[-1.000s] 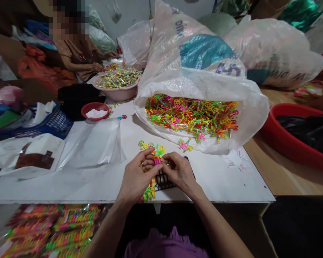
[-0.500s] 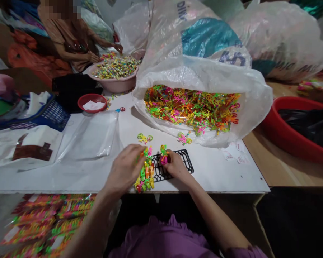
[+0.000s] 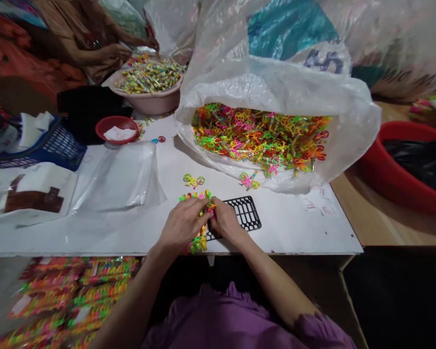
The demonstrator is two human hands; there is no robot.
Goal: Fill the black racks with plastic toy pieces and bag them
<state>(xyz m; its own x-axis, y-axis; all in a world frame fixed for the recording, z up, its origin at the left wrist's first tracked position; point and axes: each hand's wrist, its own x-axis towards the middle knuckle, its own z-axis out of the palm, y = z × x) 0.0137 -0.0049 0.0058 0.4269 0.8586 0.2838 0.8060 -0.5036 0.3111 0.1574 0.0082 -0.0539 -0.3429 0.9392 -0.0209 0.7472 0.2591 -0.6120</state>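
My left hand (image 3: 183,224) is closed around a stacked row of small neon plastic toy pieces (image 3: 197,242) at the near edge of the white table (image 3: 287,232). My right hand (image 3: 225,220) pinches the same stack from the right side, resting over a black plastic grid (image 3: 246,212). Two loose neon pieces, one (image 3: 194,180) and another (image 3: 249,181), lie just beyond the hands. Behind them a big clear plastic sack (image 3: 276,97) lies open, full of the same neon pieces (image 3: 261,138).
A clear plastic bag (image 3: 119,177) lies flat to the left. Farther back stand a small red bowl (image 3: 116,129), a blue basket (image 3: 58,145) and a pink basin of wrapped items (image 3: 148,92), where another person's hands (image 3: 118,48) work. A red tub (image 3: 403,174) sits right. Packed neon bundles (image 3: 58,295) lie below left.
My hands parted, the right one lifting a single piece off, then came together again on the stack, now lower on the table. The camera has tilted down.
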